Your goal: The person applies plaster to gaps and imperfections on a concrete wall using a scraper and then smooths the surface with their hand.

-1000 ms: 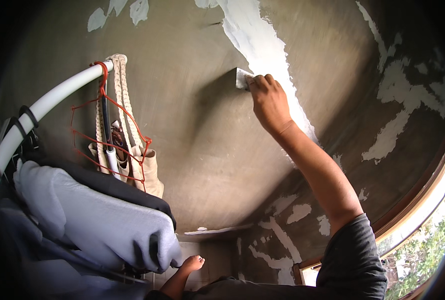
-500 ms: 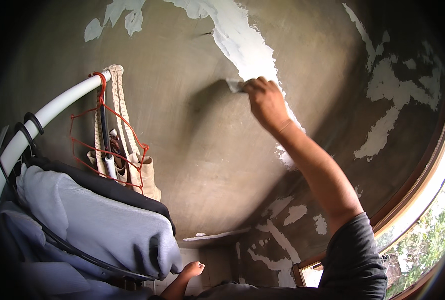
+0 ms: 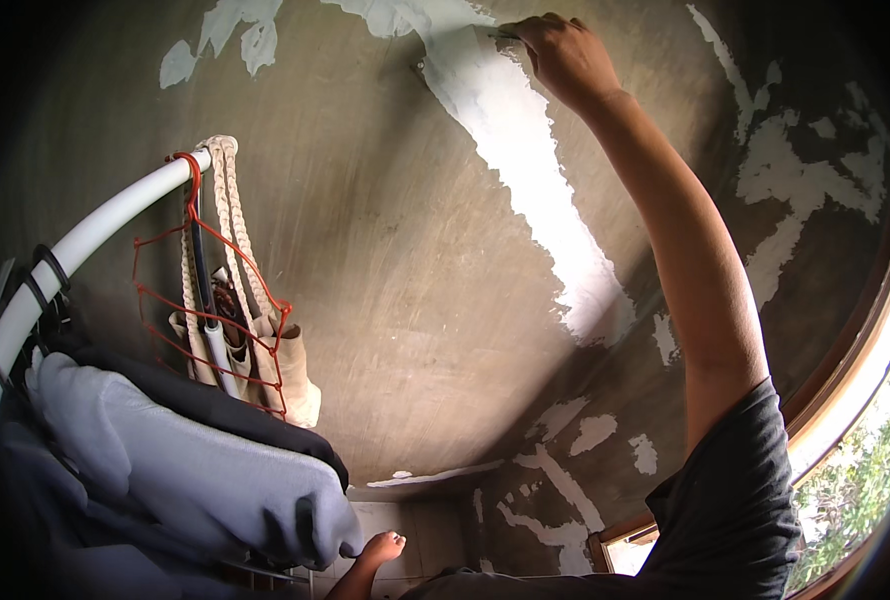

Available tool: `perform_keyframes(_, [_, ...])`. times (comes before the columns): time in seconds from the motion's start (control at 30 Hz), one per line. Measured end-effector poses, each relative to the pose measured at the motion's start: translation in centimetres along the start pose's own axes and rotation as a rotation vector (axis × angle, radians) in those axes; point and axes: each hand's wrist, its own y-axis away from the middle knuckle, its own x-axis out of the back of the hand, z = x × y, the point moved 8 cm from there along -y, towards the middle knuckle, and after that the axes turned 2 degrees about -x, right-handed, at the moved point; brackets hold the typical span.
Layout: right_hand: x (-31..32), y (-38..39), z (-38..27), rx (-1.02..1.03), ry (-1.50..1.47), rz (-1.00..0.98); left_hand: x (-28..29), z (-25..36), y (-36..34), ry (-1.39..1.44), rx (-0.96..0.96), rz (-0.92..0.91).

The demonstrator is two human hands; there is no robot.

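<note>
My right hand (image 3: 568, 62) is raised high against the grey-brown wall (image 3: 385, 330), its fingers closed on a putty knife (image 3: 508, 33). Only a small part of the blade shows beside the fingers. The knife is at the right edge of a long band of white filler (image 3: 515, 150), which runs down the wall and ends in a ragged patch. Low in the picture, my left hand (image 3: 383, 547) is closed near the hanging clothes. A small white spot shows at its fingers, but I cannot make out what they hold, if anything.
A white rail (image 3: 115, 210) at left carries a red wire hanger (image 3: 193, 190), a cream bag with braided straps (image 3: 290, 370) and a light grey garment (image 3: 185, 450). More filler patches (image 3: 795, 180) mark the right wall. A wooden-framed window (image 3: 850, 420) stands at right.
My right hand has moved up the wall with the putty knife, and the filler band below is now uncovered. The left hand stays low, nearly where it was.
</note>
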Motion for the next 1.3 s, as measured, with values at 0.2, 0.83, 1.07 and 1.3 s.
perform_keyframes(0.2, [-0.3,3.7,-1.5,0.072,0.002,-0.127,-0.7,-1.2,-0.2,0.018,-0.028,0.022])
perform_keyframes(0.83, [1.8,23.3,-4.4,-0.164,-0.164,-0.315,3.2,6.7,0.1,0.121,-0.225,0.192])
perform_keyframes(1.07, [6.6,41.9,-20.0,-0.693,-0.561,-0.535,16.9,22.7,2.6,0.095,-0.502,0.659])
perform_keyframes(1.3, [16.2,65.8,-34.7,-1.140,-0.643,-0.970,32.3,41.5,6.6,0.025,-0.870,1.251])
